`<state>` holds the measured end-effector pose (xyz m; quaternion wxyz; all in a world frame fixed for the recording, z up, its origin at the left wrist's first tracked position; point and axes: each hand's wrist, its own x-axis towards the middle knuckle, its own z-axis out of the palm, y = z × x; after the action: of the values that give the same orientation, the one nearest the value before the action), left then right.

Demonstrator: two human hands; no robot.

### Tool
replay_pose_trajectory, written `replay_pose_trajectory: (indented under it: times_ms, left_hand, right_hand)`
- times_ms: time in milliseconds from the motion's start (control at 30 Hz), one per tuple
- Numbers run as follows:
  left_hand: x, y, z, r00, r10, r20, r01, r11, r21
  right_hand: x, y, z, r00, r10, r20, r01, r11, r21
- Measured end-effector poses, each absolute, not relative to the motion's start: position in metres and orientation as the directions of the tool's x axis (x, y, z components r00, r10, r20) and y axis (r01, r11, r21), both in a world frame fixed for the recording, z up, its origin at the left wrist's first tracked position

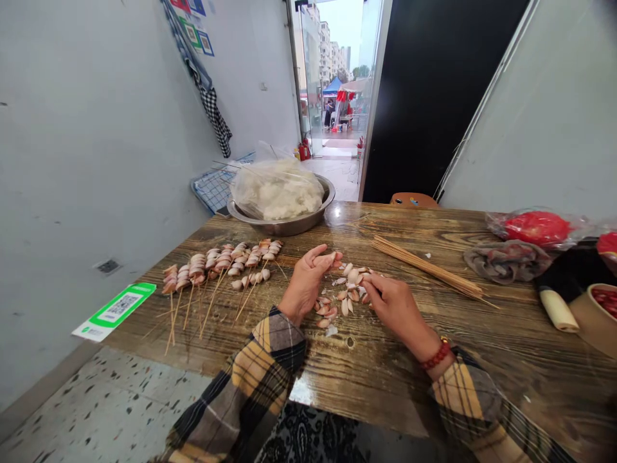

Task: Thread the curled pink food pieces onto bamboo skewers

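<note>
My left hand (308, 281) is raised just left of a loose pile of garlic cloves (344, 307). Its fingers are curled together against the thumb, and whatever they hold is too small to make out. On the pile's right side, my right hand (396, 302) pinches a garlic clove between thumb and fingertips. Pinkish, unpeeled cloves lie between the hands, with bits of papery skin (331, 331) around them. To the left lies a row of garlic skewers (224, 258), their bare stick ends pointing toward me. A shorter garlic skewer (251, 280) lies nearest my left hand.
A bundle of bamboo sticks (429, 267) lies right of the pile. Behind stands a metal basin (289, 226) with a plastic bag (277, 190). A grey cloth (507, 261), a red bagged item (537, 228) and a tan bowl (595, 325) sit right. A QR card (116, 312) marks the left edge.
</note>
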<state>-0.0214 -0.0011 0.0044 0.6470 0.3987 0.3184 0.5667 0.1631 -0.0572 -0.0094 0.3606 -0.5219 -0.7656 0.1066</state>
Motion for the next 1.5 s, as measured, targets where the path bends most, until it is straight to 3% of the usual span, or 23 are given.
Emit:
replay_pose_trajectory:
  times_ms: [233,400,600,733,867,1067,1300,1400,1500]
  left_hand:
    - [-0.015,-0.005,-0.003,0.215,0.976,-0.026,-0.413,0.115,0.904]
    - [-0.011,-0.008,0.002,0.303,0.953,-0.017,-0.488,0.17,0.856]
    - [-0.011,-0.009,0.001,0.414,0.91,-0.018,-0.417,0.208,0.885]
    - [-0.014,-0.008,0.002,0.374,0.927,-0.02,-0.384,0.174,0.907]
    - [-0.021,-0.003,0.004,0.266,0.964,0.017,-0.313,0.069,0.947]
    - [-0.018,0.003,-0.001,0.155,0.977,0.145,0.042,-0.153,0.987]
    - [-0.01,0.003,-0.003,0.253,0.904,0.344,0.445,-0.424,0.788]
    - [0.001,0.003,0.0,0.441,0.798,0.411,0.514,-0.599,0.613]
    - [0.022,0.004,0.003,0.642,0.669,0.375,0.513,-0.738,0.439]
  right_hand:
    - [0.155,-0.057,-0.007,-0.187,0.872,0.453,0.716,0.437,-0.544]
    - [0.153,-0.055,-0.004,-0.116,0.898,0.424,0.625,0.398,-0.671]
    - [0.157,-0.055,-0.002,-0.091,0.922,0.377,0.562,0.36,-0.745]
    - [0.164,-0.054,0.0,-0.096,0.91,0.402,0.569,0.382,-0.729]
    - [0.182,-0.05,0.006,0.055,0.864,0.5,0.582,0.38,-0.72]
    - [0.207,-0.039,0.013,0.285,0.808,0.517,0.555,0.301,-0.776]
    - [0.214,-0.029,0.003,0.325,0.813,0.484,0.571,0.239,-0.786]
    - [0.213,-0.028,0.002,0.315,0.809,0.496,0.568,0.258,-0.782]
    - [0.213,-0.029,0.004,0.294,0.812,0.504,0.58,0.268,-0.769]
